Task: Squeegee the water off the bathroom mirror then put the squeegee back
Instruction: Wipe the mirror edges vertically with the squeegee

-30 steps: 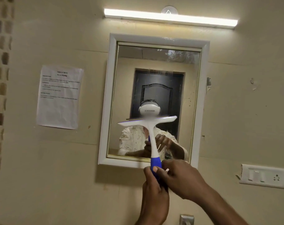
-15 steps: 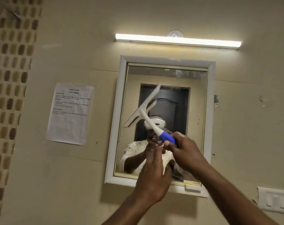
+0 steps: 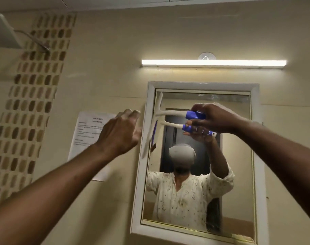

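A cream bathroom wall (image 3: 106,41) fills the scene, bare and open above and to the right of the white-framed mirror (image 3: 258,156), which hangs beneath a lit tube light (image 3: 213,63). A strip of brown mosaic tile (image 3: 26,106) runs down the wall's left side, a white box (image 3: 4,35) with a thin metal arm juts out near the ceiling, and a printed notice (image 3: 88,128) is taped to the wall just beside the mirror's left frame. Both of the person's arms reach up from the lower corners. The left hand (image 3: 121,132) hangs in front of the notice and just short of the mirror's left frame, fingers loosely spread and curled, holding nothing; whether it touches the wall cannot be told. The right hand (image 3: 216,119) is wrapped around the blue grip of the squeegee (image 3: 170,113), in front of the upper half of the glass. The squeegee lies sideways, its white neck pointing left, and its long blade stands nearly upright along the mirror's left edge, its top near the upper left corner; its reflection sits just below it. The glass reflects the person in a pale patterned top and a dark door behind; a hazy smear shows along the top edge.
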A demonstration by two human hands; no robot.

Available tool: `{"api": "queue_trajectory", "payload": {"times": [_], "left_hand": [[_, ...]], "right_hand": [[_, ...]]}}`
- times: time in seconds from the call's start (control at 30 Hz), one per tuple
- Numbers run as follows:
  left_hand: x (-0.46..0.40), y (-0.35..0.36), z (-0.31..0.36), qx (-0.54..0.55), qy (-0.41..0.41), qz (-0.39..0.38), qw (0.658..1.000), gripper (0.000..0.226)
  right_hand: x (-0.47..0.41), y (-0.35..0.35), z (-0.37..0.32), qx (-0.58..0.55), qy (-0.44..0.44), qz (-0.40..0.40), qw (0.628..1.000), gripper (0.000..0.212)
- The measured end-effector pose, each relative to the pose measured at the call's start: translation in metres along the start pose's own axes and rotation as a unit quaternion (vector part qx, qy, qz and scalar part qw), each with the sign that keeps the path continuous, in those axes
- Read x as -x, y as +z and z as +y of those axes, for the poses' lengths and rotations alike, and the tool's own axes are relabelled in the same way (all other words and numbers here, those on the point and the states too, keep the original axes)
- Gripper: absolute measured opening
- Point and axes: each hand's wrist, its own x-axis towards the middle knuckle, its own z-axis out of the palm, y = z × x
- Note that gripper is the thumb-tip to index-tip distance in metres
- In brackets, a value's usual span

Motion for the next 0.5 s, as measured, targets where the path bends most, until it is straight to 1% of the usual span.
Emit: {"api": "queue_trajectory", "payload": {"times": [0.07,0.1,0.2,0.5], "left_hand": [[-0.011,-0.003,-0.015,-0.029,0.001,-0.022,0.999,0.054],[-0.015,-0.004,-0.021,-0.043,0.003,-0.026,0.999,0.056],[-0.022,-0.005,-0.031,-0.058,0.012,-0.02,0.998,0.059],[-0.035,0.005,-0.029,-0.055,0.04,0.0,0.998,0.064]], "right_hand": [[-0.009,-0.002,0.008,0.11,-0.023,0.01,0.994,0.04],[-0.012,-0.003,0.011,0.141,-0.03,0.022,0.989,0.041],[-0.022,-0.005,0.019,0.138,-0.03,0.05,0.989,0.044],[-0.027,0.008,0.032,0.146,-0.039,0.069,0.986,0.047]]}}
